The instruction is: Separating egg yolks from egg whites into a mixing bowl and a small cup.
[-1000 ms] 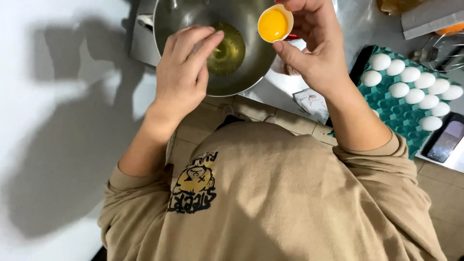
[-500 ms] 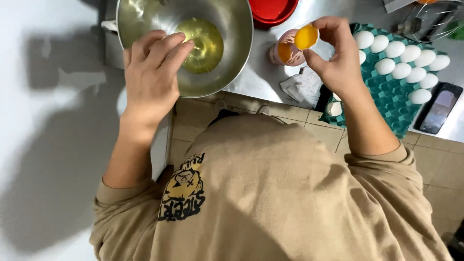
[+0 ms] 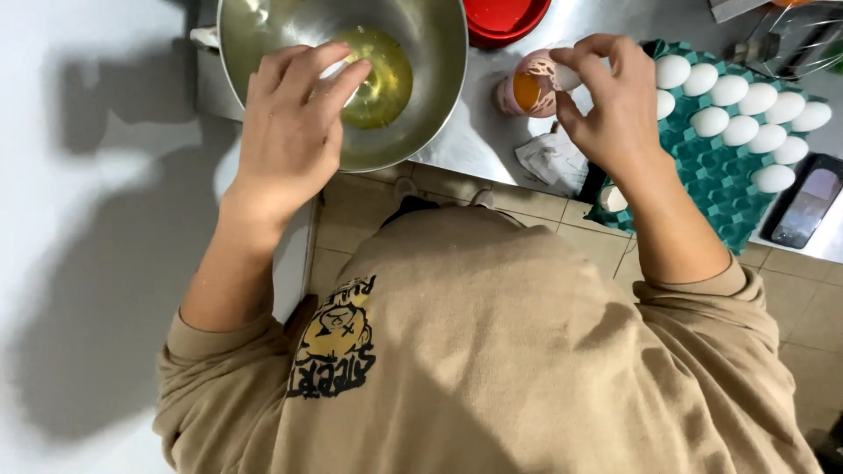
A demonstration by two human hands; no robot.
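two hands work over a steel counter (image 3: 492, 132), with beige floor tiles (image 3: 527, 219) below it and a white wall (image 3: 79, 219) at the left. the left hand (image 3: 290, 132) hovers over the rim of a metal bowl (image 3: 439, 61) holding clear egg white (image 3: 382, 83), fingers together; whether it grips anything i cannot tell. a red lid (image 3: 505, 17) sits behind. the right hand (image 3: 610, 101) pinches an eggshell piece (image 3: 566, 77) just above a pink patterned cup (image 3: 527, 88) holding yolk. a teal egg tray (image 3: 711, 167) with white eggs (image 3: 742, 130) lies right, a dark phone (image 3: 808, 206) beside it.
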